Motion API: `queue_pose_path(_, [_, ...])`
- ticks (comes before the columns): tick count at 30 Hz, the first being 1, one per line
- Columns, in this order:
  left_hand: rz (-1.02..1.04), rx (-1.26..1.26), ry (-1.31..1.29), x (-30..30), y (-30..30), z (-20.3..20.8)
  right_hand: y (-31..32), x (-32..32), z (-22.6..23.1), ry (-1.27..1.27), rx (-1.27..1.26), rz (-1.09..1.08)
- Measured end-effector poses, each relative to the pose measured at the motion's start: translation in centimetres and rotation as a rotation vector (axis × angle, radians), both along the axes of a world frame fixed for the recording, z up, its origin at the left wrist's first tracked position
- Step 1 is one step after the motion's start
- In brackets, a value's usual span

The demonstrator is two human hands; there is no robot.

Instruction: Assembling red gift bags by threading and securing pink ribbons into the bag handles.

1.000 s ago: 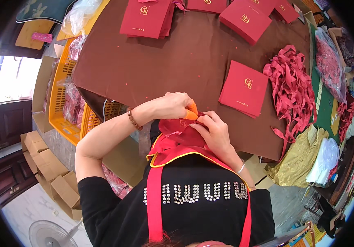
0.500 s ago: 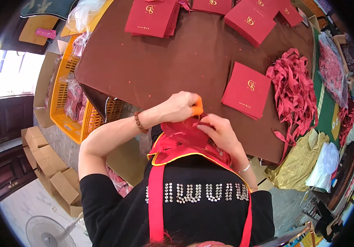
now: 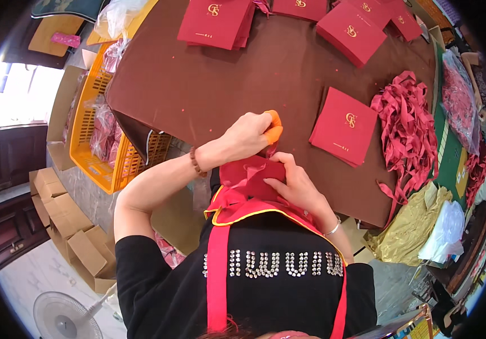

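Note:
My left hand (image 3: 250, 133), with orange finger covers on its fingertips, is closed in a pinch on a narrow red ribbon (image 3: 272, 150) close to the table's near edge. Just below and to the right, my right hand (image 3: 300, 185) grips a flat dark red card-like piece (image 3: 233, 174), thumb on top. The ribbon rises from that piece toward the left fingers. Behind it, the red apron (image 3: 240, 212) with yellow trim makes its lower outline hard to make out. Right of my hands lies a neat stack of square red printed cards (image 3: 345, 127).
A heap of loose red ribbons (image 3: 406, 135) lies at the right of the brown-covered table (image 3: 220, 85). More red card stacks (image 3: 215, 22) sit along the far side. On the left stand an orange crate (image 3: 79, 147) with bagged red goods and several cardboard boxes (image 3: 70, 217).
My left hand has lifted slightly up and away from the right hand, and the ribbon shows between them. The red piece is more upright and flatter in view.

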State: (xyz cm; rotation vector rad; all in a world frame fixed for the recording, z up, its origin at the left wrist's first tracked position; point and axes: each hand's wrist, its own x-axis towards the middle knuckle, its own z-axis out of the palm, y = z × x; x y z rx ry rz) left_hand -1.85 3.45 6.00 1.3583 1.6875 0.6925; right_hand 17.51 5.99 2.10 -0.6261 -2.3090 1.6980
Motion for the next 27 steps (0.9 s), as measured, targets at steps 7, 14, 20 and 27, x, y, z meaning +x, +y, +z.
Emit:
queue_pose_path(7, [0.220,0.268,0.000,-4.1,3.5,2.3,0.9,-0.7,-0.1,-0.030,-0.095,0.159])
queue_pose_path(14, [0.272,0.467,-0.173,-6.6,3.9,1.6,0.5,-0.2,-2.4,0.149,-0.640,-0.132])
queue_pose_path(20, [0.399,0.286,-0.410,-4.2,-2.2,-3.9,1.1,-2.4,-1.5,0.561,-0.787,-0.390])
queue_pose_path(27, [0.260,0.201,-1.599,-0.4,-4.2,-2.4,1.7,-4.3,-0.7,0.313,-0.122,-0.360])
